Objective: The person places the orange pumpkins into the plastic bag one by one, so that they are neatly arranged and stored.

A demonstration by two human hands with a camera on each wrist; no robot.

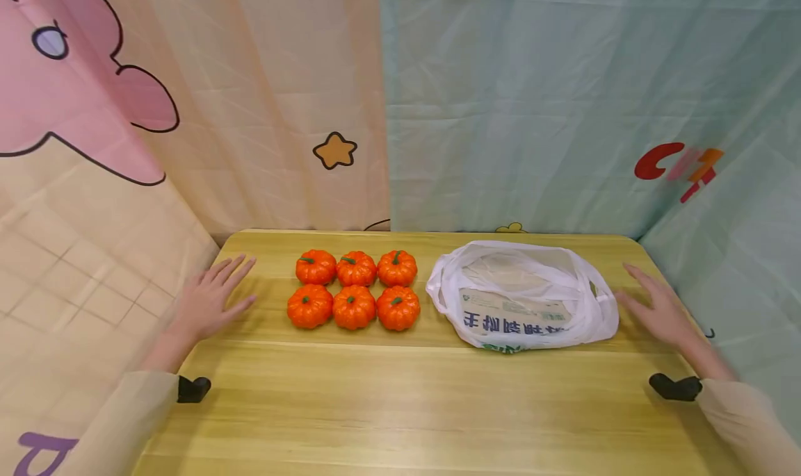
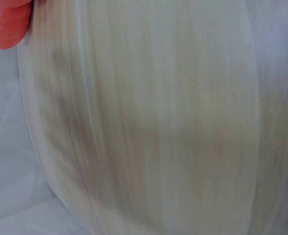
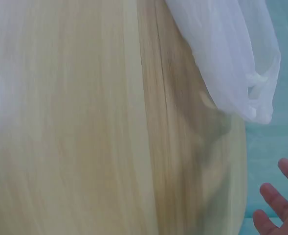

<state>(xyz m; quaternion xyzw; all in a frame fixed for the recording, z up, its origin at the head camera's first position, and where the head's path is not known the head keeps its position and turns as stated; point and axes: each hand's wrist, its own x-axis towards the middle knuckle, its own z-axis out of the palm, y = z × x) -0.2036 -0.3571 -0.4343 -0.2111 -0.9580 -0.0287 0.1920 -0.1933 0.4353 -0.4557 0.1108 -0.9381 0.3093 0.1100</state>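
Observation:
Several small orange pumpkins (image 1: 354, 307) with green stems stand in two rows on the wooden table. To their right sits a white plastic bag (image 1: 450, 316), its mouth spread wide, with dark printed characters showing on it. My left hand (image 1: 209, 299) is held with fingers spread at the table's left side, apart from the pumpkins. On the other side my right hand (image 1: 657, 309) has its fingers extended just right of the bag. Both hands hold nothing. In the right wrist view a few fingertips (image 3: 276, 200) show below the bag (image 3: 217, 54); the left wrist view has one pumpkin (image 2: 9, 24) in its corner.
The wooden table (image 1: 400, 406) runs toward me in front of the pumpkins and bag. Printed fabric curtains (image 1: 500, 115) hang behind it and on both sides. A black band (image 1: 194, 389) is on the left wrist and another black band (image 1: 676, 387) on the right.

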